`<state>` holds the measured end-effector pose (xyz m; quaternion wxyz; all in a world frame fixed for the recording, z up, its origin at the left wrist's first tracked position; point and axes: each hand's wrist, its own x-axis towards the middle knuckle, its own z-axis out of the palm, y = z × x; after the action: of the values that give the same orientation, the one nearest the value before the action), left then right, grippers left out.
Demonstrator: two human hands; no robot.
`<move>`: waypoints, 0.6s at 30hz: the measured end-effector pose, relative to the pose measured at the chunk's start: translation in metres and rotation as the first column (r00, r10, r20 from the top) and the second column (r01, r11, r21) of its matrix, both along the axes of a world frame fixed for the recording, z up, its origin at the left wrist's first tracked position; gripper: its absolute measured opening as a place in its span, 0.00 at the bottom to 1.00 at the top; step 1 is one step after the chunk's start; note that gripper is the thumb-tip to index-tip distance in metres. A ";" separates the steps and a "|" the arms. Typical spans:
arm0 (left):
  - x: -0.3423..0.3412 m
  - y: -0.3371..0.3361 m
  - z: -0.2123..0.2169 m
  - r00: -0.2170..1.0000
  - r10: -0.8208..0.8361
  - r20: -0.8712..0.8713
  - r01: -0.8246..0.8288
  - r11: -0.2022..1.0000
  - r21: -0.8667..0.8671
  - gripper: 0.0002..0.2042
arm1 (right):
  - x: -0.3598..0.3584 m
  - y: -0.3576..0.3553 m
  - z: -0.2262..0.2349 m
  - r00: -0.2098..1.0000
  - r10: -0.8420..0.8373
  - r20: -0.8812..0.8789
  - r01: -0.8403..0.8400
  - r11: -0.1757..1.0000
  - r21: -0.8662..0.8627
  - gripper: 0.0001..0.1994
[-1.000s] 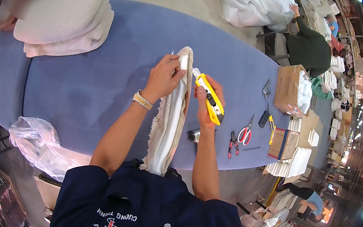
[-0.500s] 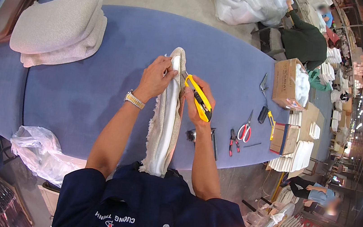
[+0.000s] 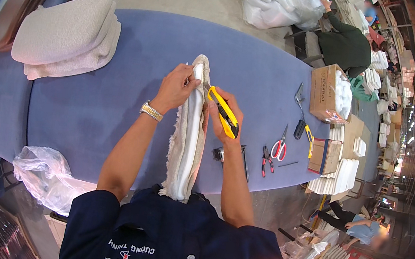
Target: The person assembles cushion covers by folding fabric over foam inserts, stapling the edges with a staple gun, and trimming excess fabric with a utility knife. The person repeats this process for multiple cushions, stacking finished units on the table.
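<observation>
knife (image 3: 223, 112) nearer towel (image 3: 189, 127) top

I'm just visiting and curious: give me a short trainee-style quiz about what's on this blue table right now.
1. True or false: the right hand holds a yellow knife.
2. What does the left hand grip? A) the folded cloth B) the red scissors C) the cardboard box
3. Fill in: the stack of cloths lies at the table's far ____ side.

Key: 1 true; 2 A; 3 left.
</observation>
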<state>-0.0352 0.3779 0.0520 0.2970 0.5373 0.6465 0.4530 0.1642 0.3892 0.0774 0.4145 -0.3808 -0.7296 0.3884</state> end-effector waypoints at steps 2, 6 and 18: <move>-0.001 0.001 -0.003 0.999 -0.021 0.032 0.021 1.000 -0.007 0.11 | 0.000 -0.002 0.001 1.000 -0.014 0.014 0.015 1.000 -0.005 0.16; -0.007 0.002 -0.005 0.990 -0.059 0.130 0.062 0.998 -0.024 0.10 | 0.003 -0.005 0.000 1.000 0.003 0.026 -0.003 1.000 -0.012 0.17; -0.019 -0.003 -0.017 0.893 -0.104 0.438 0.142 0.988 -0.054 0.14 | 0.005 -0.018 0.010 0.995 -0.007 0.095 0.007 1.000 -0.003 0.16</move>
<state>-0.0545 0.3751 0.0354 0.4837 0.4499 0.5474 0.5137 0.1688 0.3713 0.0875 0.3800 -0.4019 -0.7466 0.3697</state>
